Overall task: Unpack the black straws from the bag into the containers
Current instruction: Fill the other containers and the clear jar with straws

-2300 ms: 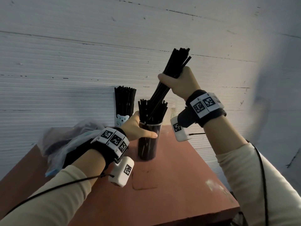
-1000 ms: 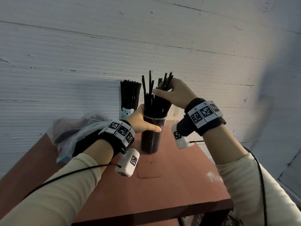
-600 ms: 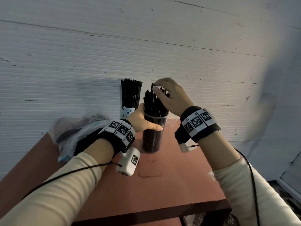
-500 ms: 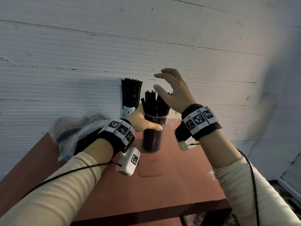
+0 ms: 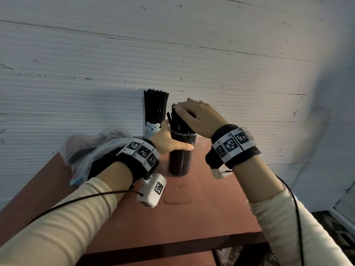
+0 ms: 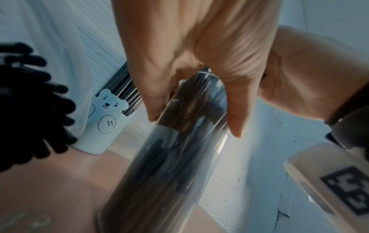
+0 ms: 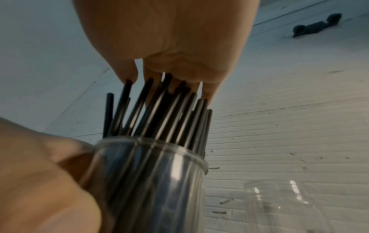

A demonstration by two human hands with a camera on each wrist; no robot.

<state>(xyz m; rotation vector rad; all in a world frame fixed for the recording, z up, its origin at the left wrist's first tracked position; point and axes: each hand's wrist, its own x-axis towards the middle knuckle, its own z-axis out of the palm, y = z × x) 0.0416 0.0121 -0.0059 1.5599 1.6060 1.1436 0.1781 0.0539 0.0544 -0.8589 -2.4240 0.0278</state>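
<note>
Head view: the right hand (image 5: pixel 199 120) lies flat on the black straws (image 5: pixel 179 121), tamping them into the clear jar (image 5: pixel 181 158) gripped by the left hand (image 5: pixel 167 141). Next probably comes another bundle from the plastic bag (image 5: pixel 90 150).

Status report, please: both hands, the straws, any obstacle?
Left hand grips clear container. Right hand flat on black straws, fingers straight. Bag left on table, more straws inside. No obstacle seen.
</note>
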